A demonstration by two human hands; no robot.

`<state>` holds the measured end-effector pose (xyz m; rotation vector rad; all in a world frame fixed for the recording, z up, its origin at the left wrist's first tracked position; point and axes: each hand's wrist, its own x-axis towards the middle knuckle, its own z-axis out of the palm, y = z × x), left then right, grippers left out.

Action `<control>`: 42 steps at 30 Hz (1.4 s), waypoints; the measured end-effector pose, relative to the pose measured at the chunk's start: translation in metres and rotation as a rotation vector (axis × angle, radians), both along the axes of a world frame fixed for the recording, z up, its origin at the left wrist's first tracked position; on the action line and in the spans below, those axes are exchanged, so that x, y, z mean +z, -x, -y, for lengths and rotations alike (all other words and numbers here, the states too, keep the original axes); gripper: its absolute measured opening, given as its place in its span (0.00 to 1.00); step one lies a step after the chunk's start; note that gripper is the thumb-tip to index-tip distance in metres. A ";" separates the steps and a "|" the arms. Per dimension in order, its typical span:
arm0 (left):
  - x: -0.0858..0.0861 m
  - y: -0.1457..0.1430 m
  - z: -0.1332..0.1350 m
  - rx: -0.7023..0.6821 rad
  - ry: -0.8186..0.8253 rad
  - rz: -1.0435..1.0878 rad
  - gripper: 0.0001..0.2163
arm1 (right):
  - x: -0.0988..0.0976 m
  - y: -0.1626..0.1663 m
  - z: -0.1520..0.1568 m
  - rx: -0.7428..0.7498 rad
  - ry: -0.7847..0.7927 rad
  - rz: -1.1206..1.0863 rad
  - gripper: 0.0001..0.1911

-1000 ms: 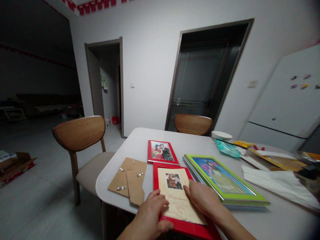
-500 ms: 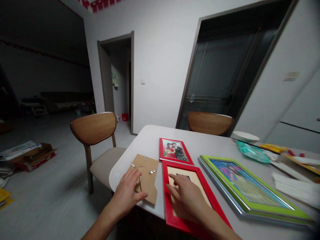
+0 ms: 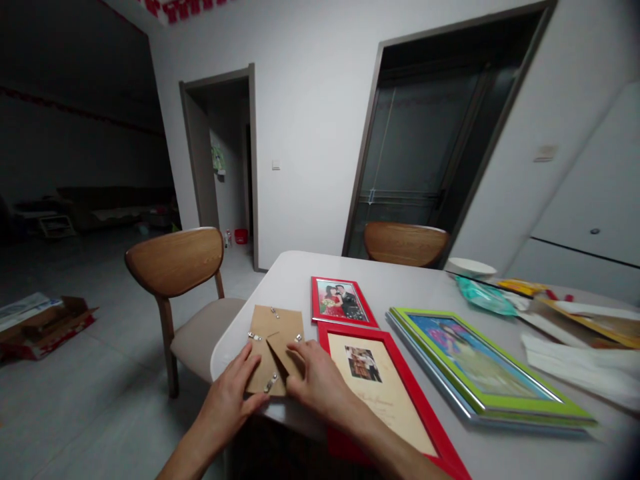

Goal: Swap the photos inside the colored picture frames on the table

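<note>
A brown picture-frame backing board (image 3: 275, 320) with metal clips lies near the table's left corner. Its stand flap (image 3: 287, 357) tilts up a little from the board. My left hand (image 3: 233, 383) is at the board's lower left, fingertips on the left edge and thumb at the bottom edge. My right hand (image 3: 323, 383) reaches across to the board's right side, its index finger by the right clip (image 3: 299, 338) and its thumb by the flap. Beside it lies a large red frame (image 3: 400, 367) holding a cream sheet with a small photo (image 3: 363, 364).
A smaller red photo frame (image 3: 343, 300) lies beyond the large one. Stacked frames, a green one (image 3: 500, 393) on top, are to the right. Farther right are a teal plastic bag (image 3: 485, 297), a white bowl (image 3: 470, 268) and packaging. A wooden chair (image 3: 175, 263) stands left of the table.
My right hand has moved left from above the large red frame onto the backing board, uncovering the small photo. The board now sits straighter. The view has shifted slightly to the right.
</note>
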<state>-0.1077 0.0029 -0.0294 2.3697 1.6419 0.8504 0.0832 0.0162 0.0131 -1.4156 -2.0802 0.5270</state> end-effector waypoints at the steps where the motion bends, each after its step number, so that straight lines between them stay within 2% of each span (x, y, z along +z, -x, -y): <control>1: 0.005 -0.005 0.001 -0.018 -0.040 0.022 0.23 | 0.009 -0.006 0.003 0.005 -0.021 -0.009 0.24; 5: 0.027 -0.041 0.005 -0.099 -0.164 0.085 0.24 | 0.042 -0.043 0.020 -0.011 -0.084 -0.004 0.20; 8: 0.032 -0.077 0.011 -0.182 -0.106 0.067 0.25 | 0.049 -0.079 0.032 -0.045 -0.035 0.078 0.18; 12: 0.025 -0.114 0.021 -0.304 0.021 0.057 0.24 | 0.033 -0.124 0.045 -0.111 0.109 0.180 0.19; 16: 0.021 -0.129 0.029 -0.363 0.063 0.036 0.21 | 0.013 -0.146 0.050 -0.121 0.171 0.214 0.18; 22: 0.029 -0.130 0.031 -0.345 0.136 -0.001 0.12 | 0.001 -0.139 0.049 -0.111 0.131 0.222 0.19; 26: 0.030 -0.126 0.032 -0.335 0.176 -0.023 0.10 | -0.011 -0.130 0.050 -0.120 0.082 0.257 0.20; 27: 0.029 -0.124 0.032 -0.346 0.175 -0.023 0.11 | -0.015 -0.129 0.050 -0.135 0.075 0.278 0.20; 30: 0.020 -0.118 0.031 -0.398 0.177 -0.031 0.25 | -0.024 -0.129 0.050 -0.163 0.032 0.323 0.21; 32: 0.013 -0.114 0.029 -0.426 0.181 -0.037 0.31 | -0.026 -0.129 0.050 -0.152 -0.022 0.337 0.19; 37: 0.007 -0.108 0.027 -0.443 0.182 -0.014 0.24 | -0.023 -0.120 0.054 -0.010 -0.139 0.361 0.16; 42: 0.009 -0.103 0.026 -0.415 0.195 0.000 0.18 | -0.018 -0.111 0.059 0.144 -0.159 0.424 0.16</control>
